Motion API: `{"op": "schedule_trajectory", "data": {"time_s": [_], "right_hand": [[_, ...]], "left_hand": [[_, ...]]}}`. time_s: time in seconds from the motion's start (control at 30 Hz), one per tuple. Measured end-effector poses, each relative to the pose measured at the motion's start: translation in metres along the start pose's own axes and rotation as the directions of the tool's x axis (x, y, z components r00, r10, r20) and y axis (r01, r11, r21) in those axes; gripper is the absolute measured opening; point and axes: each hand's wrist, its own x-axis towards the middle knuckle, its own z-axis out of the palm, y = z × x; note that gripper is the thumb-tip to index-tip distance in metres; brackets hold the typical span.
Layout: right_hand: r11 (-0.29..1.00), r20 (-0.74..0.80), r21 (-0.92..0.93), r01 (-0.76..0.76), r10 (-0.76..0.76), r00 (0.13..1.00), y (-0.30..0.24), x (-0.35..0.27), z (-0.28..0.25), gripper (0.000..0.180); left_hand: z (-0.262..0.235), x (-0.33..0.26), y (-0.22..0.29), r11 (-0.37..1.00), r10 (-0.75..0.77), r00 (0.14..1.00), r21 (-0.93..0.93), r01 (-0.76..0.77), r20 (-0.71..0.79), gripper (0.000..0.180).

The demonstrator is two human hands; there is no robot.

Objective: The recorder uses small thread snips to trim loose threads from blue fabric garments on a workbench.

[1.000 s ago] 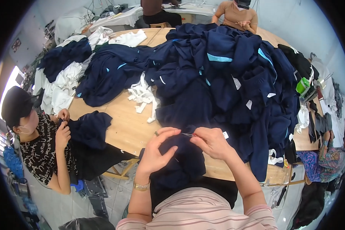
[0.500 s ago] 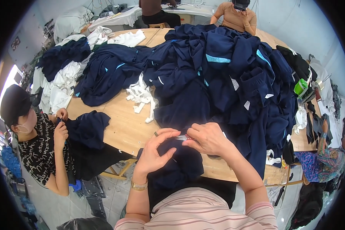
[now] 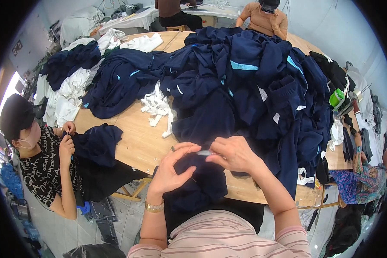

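Observation:
My right hand (image 3: 237, 154) is closed around small silver thread snips (image 3: 204, 152), blurred by motion, with the blades pointing left toward my other hand. Its fingers hide the handle. My left hand (image 3: 170, 171) is raised beside them with thumb and fingers apart, the fingertips close to the blades. No thread shows between the two hands. Below both hands, a navy garment (image 3: 198, 189) hangs bunched over the table's near edge toward my lap. A big heap of navy garments (image 3: 253, 99) with light blue trim lies just beyond my hands.
White strips (image 3: 157, 105) lie on the wooden table (image 3: 131, 144) left of the heap. White cloths (image 3: 69, 96) are farther left. At left a person (image 3: 49, 159) handles navy cloth. Another person (image 3: 266, 19) sits beyond the heap. A green container (image 3: 337, 98) stands at right.
The snips look more blurred and have shifted slightly within the same spot. My hands have hardly moved. The person at left has lowered their hands a little.

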Motion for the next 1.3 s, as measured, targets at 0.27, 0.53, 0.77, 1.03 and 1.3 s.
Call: {"op": "schedule_trajectory", "data": {"time_s": [0.27,0.53,0.77,1.03,1.3], "right_hand": [[0.598,-0.007,0.735,-0.320,0.479,0.878,0.019,-0.024,0.043,0.041],[0.785,0.018,0.522,-0.333,0.380,0.925,0.012,-0.014,0.065,0.036],[0.964,-0.287,0.221,-0.149,0.210,0.934,-0.012,-0.011,0.056,0.034],[0.983,-0.482,0.124,-0.136,0.179,0.858,-0.014,-0.025,0.066,0.044],[0.796,-0.348,0.220,-0.563,0.604,0.717,0.003,-0.049,0.086,0.049]], "left_hand": [[-0.004,-0.003,0.005,1.000,-0.025,0.998,-0.006,0.025,-0.050,0.061],[-0.004,0.001,-0.014,0.925,-0.006,0.990,0.375,0.058,-0.139,0.063],[0.018,0.006,-0.015,0.730,0.188,0.962,0.683,-0.003,-0.197,0.066],[0.024,0.015,-0.020,0.879,0.109,0.989,0.474,-0.051,-0.096,0.032],[0.026,0.004,-0.041,0.999,0.014,0.923,-0.030,-0.028,-0.386,0.020]]}}
